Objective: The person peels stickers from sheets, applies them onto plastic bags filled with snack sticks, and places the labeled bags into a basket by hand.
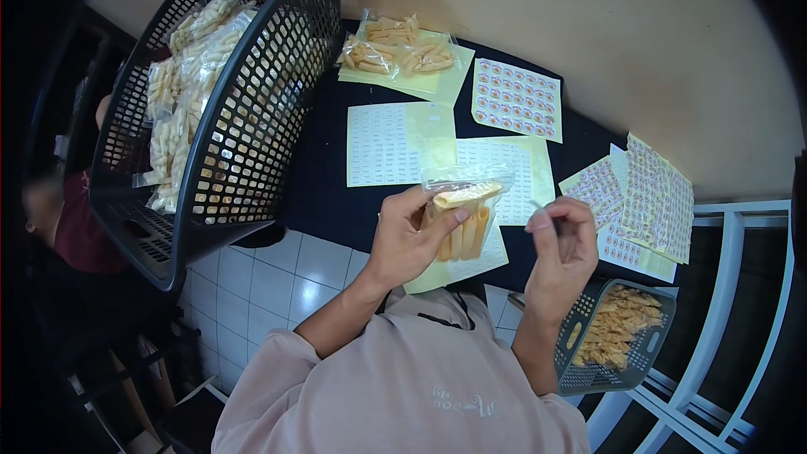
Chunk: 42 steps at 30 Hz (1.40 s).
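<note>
My left hand [409, 231] is closed on a clear zip bag [466, 223] of pale yellow stick snacks, with the thumb across its front. The bag is upright above the sheets, its zip edge at the top. To its right, my right hand [561, 244] is pinched, apart from the bag. A small whitish piece, apparently a label [539, 206], shows at its fingertips, slightly blurred. Behind the bag lie sheets of small printed labels [387, 143] and another label sheet [513, 164] on the dark table [315, 193].
Filled bags [395, 44] lie at the back by a sheet of round stickers [517, 99]. More sticker sheets [660, 197] overlap at right. A large black basket [252, 109] of bags stands left, a grey basket [572, 374] of snacks lower right. Another person's sleeve [84, 227] is at far left.
</note>
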### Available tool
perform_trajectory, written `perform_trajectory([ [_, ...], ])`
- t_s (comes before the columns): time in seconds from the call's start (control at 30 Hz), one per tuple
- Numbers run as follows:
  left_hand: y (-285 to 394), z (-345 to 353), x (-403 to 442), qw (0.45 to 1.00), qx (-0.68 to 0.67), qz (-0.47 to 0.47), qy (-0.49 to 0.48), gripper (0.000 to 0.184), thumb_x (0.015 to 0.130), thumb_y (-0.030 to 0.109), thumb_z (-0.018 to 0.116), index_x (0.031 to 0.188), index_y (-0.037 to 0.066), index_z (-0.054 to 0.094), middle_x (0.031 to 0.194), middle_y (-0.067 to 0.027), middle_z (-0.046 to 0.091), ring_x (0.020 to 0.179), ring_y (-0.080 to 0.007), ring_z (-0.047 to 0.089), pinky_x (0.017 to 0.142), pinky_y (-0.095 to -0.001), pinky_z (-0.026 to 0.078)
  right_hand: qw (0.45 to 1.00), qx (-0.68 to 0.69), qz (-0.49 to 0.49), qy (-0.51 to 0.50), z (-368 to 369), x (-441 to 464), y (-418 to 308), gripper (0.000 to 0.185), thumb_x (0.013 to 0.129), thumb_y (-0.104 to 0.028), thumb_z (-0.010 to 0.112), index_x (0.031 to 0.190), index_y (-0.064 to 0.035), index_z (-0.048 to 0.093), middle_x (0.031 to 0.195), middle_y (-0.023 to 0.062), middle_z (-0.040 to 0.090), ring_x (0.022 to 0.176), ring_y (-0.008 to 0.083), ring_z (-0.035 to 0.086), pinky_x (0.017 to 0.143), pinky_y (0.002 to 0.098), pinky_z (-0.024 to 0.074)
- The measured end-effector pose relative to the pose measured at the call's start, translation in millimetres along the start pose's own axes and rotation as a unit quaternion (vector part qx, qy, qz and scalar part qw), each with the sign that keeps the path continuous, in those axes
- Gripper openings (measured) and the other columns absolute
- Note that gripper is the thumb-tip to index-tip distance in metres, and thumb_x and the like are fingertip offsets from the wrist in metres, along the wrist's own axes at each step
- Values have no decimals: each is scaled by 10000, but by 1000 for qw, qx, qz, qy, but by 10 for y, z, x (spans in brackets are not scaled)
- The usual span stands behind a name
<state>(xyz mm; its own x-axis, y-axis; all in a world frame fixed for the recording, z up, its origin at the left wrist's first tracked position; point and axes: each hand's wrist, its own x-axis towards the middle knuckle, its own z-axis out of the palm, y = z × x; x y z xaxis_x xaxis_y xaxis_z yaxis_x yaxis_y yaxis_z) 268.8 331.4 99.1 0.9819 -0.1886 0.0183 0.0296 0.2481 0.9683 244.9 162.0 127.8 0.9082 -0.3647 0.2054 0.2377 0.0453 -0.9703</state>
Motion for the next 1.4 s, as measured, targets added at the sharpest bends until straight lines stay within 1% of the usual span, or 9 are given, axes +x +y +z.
perform_trajectory([
  [0.1, 22, 72, 26, 1000, -2, 17, 2, 213, 874, -9, 644, 1083, -43, 633, 983, -84, 685, 894, -99, 622, 780, -247, 510, 994, 27, 37, -97, 217, -76, -136, 124, 823, 78, 642, 928, 40, 587, 951, 81, 564, 865, 114, 529, 789, 245, 445],
  [0.2, 16, 83, 41, 999, 11, 33, 9, 217, 849, -21, 647, 1065, -40, 638, 940, -86, 693, 871, -94, 624, 756, -247, 511, 991, -75, 5, -109, 297, -67, -101, 97, 805, -5, 703, 872, 12, 635, 908, 65, 586, 843, 142, 497, 743, 257, 402],
  [0.4, -61, 119, 68, 993, 72, 78, 50, 210, 827, 1, 652, 1034, -28, 655, 856, -83, 698, 781, -85, 622, 661, -243, 496, 989, -106, 1, -102, 359, -44, -108, 103, 792, -30, 726, 846, -16, 640, 832, 43, 575, 845, 155, 459, 752, 273, 378],
  [0.63, -21, 151, 77, 991, 55, 79, 89, 227, 833, 11, 662, 1056, -33, 651, 863, -96, 694, 765, -73, 609, 620, -232, 484, 995, -81, -8, -52, 465, -57, 22, 122, 772, -12, 739, 829, -23, 631, 822, 47, 577, 835, 158, 460, 748, 279, 376],
  [0.7, -2, 134, 52, 993, 78, 55, 63, 204, 894, -29, 596, 1096, -58, 609, 977, -85, 668, 878, -101, 614, 757, -248, 512, 993, -104, -23, -50, 475, -60, 38, 128, 767, -9, 743, 828, -25, 631, 815, 49, 580, 826, 159, 464, 740, 282, 380],
  [1.0, 38, 70, 85, 990, 126, 58, 14, 209, 898, -31, 585, 1102, -59, 615, 966, -83, 674, 882, -102, 620, 746, -246, 514, 973, -196, -107, -58, 459, 0, -17, 137, 739, -15, 756, 793, -29, 631, 783, 59, 597, 779, 190, 489, 719, 306, 395],
  [1.13, 31, 57, 100, 990, 125, 72, -2, 215, 891, -41, 583, 1102, -63, 618, 965, -86, 677, 884, -102, 622, 747, -244, 512, 976, -182, -106, -56, 460, 11, -20, 140, 731, -12, 756, 786, -28, 628, 767, 65, 588, 768, 198, 492, 709, 312, 394],
  [1.2, 2, 97, 100, 994, 68, 78, 46, 207, 821, 10, 648, 1024, -30, 663, 814, -117, 693, 719, -108, 636, 606, -255, 478, 972, -197, -112, -65, 451, 10, -21, 140, 728, -7, 752, 780, -24, 622, 757, 67, 579, 759, 197, 492, 696, 316, 391],
  [1.4, -18, 1, 91, 991, 102, 88, 15, 197, 802, -3, 649, 994, -42, 666, 823, -130, 695, 727, -109, 640, 622, -265, 488, 973, -193, -91, -88, 433, 38, -42, 137, 727, -6, 749, 743, -20, 614, 737, 67, 568, 735, 191, 486, 671, 314, 393],
])
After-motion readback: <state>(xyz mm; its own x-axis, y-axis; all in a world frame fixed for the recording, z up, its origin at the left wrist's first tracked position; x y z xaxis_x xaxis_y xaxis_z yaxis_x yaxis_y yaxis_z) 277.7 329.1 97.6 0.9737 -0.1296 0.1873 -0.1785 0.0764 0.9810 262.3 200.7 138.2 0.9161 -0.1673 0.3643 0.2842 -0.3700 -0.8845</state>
